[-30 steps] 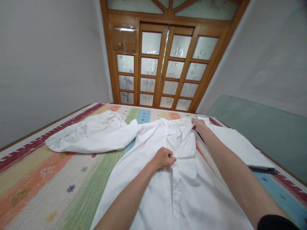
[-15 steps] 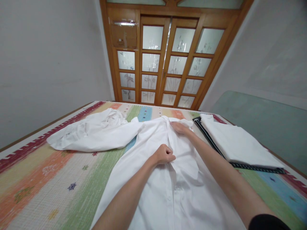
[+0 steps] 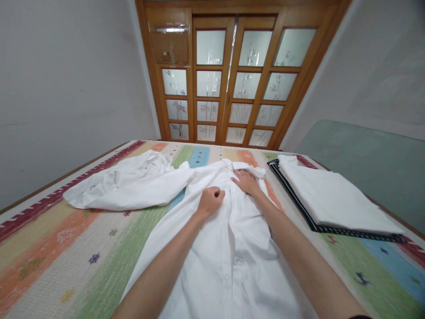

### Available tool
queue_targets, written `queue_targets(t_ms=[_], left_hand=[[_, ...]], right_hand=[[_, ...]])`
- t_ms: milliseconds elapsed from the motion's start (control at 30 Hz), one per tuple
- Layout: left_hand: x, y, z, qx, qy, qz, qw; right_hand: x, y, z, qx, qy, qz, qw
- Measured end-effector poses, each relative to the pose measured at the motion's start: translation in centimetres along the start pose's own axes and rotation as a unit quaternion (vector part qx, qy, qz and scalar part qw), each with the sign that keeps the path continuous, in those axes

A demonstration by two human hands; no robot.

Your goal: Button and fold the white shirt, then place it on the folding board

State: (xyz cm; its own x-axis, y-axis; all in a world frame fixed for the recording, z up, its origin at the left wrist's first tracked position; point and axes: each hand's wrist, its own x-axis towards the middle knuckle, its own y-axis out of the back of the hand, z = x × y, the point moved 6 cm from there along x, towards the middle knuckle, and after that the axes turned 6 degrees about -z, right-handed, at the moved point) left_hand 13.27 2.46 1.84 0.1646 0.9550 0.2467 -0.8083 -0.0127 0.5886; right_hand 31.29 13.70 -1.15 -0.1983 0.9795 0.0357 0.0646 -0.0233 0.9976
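A white button-up shirt lies spread out before me, its collar end away from me and one sleeve stretched to the left. My left hand is curled in a loose fist over the shirt, left of the button placket; no cloth shows between its fingers. Flat on the cloth just below the collar, on the right of the placket, rests my right hand with fingers spread. Creases run across the shirt front under my right forearm.
To the right lies a folded stack: white cloth on top of black striped cloth. Beneath everything is a colourful striped bedspread. A pale green headboard-like panel stands at right. Wooden glass-paned doors close off the far side.
My left hand has moved away from the placket, up and to the left. My right hand has slid slightly down from the collar, its fingers now spread in view, and the placket lies straighter.
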Motion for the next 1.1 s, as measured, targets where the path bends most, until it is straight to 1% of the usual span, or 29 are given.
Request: queue_targets(t_ms=[33,67,100,133,167,200,233,267,300,367,400,433,500,600,667,733,800,867,933,1033,1100], left_hand=[[0.6,1.8,0.1,0.056,-0.01,0.056,0.997],[1.2,3.6,0.1,0.112,-0.022,0.098,0.989],[1.8,5.5,0.0,0.164,-0.026,0.129,0.978],[2.4,7.4,-0.4,0.21,-0.016,0.154,0.965],[3.1,9.2,-1.1,0.249,0.007,0.16,0.955],[3.7,10.9,-2.0,0.283,0.04,0.151,0.946],[4.2,12.4,-3.0,0.312,0.074,0.128,0.938],[4.6,13.5,-4.2,0.333,0.105,0.082,0.934],[4.9,14.3,-5.4,0.335,0.135,0.022,0.932],[5.1,14.9,-7.0,0.316,0.132,-0.09,0.935],[5.1,15.1,-7.4,0.311,0.121,-0.126,0.934],[5.1,15.2,-7.7,0.308,0.107,-0.15,0.934],[5.0,15.0,-7.9,0.298,0.088,-0.176,0.934],[5.1,14.2,-7.8,0.272,0.082,-0.207,0.936],[5.3,13.7,-7.8,0.291,0.081,-0.208,0.931],[5.7,13.5,-7.8,0.343,0.08,-0.189,0.917],[6.1,13.5,-8.2,0.389,0.097,-0.178,0.899],[6.4,13.5,-8.7,0.401,0.124,-0.18,0.89],[6.8,13.8,-9.0,0.383,0.135,-0.175,0.897],[7.6,14.9,-8.9,0.349,0.123,-0.14,0.918],[8.2,15.9,-8.8,0.35,0.122,-0.112,0.922]], right_hand=[[-0.1,0.0,0.0,0.001,0.002,0.002,1.0],[-0.1,0.0,-0.1,0.002,0.005,0.004,1.0],[-0.1,0.0,-0.1,0.005,0.008,0.009,1.0],[-0.1,-0.1,0.0,0.009,0.01,0.014,1.0],[-0.1,-0.1,0.0,0.013,0.013,0.021,1.0],[0.0,-0.2,0.1,0.017,0.014,0.028,0.999],[0.0,-0.3,0.2,0.022,0.015,0.035,0.999],[0.1,-0.3,0.2,0.026,0.016,0.04,0.999],[0.1,-0.4,0.3,0.03,0.016,0.045,0.998],[0.1,-0.5,0.3,0.04,0.014,0.049,0.998],[0.1,-0.5,0.3,0.043,0.012,0.05,0.998],[0.1,-0.5,0.3,0.046,0.01,0.05,0.998],[0.1,-0.3,0.3,0.049,0.009,0.051,0.997],[0.0,-0.2,0.2,0.048,0.013,0.054,0.997],[0.0,-0.1,0.2,0.049,0.016,0.057,0.997],[0.0,-0.2,0.2,0.053,0.016,0.059,0.997],[0.0,-0.2,0.3,0.057,0.016,0.061,0.996],[0.0,-0.2,0.3,0.061,0.014,0.064,0.996],[0.0,-0.2,0.3,0.063,0.013,0.065,0.996],[-0.2,-0.1,0.2,0.065,0.01,0.063,0.996],[-0.3,0.0,0.1,0.066,0.008,0.063,0.996]])
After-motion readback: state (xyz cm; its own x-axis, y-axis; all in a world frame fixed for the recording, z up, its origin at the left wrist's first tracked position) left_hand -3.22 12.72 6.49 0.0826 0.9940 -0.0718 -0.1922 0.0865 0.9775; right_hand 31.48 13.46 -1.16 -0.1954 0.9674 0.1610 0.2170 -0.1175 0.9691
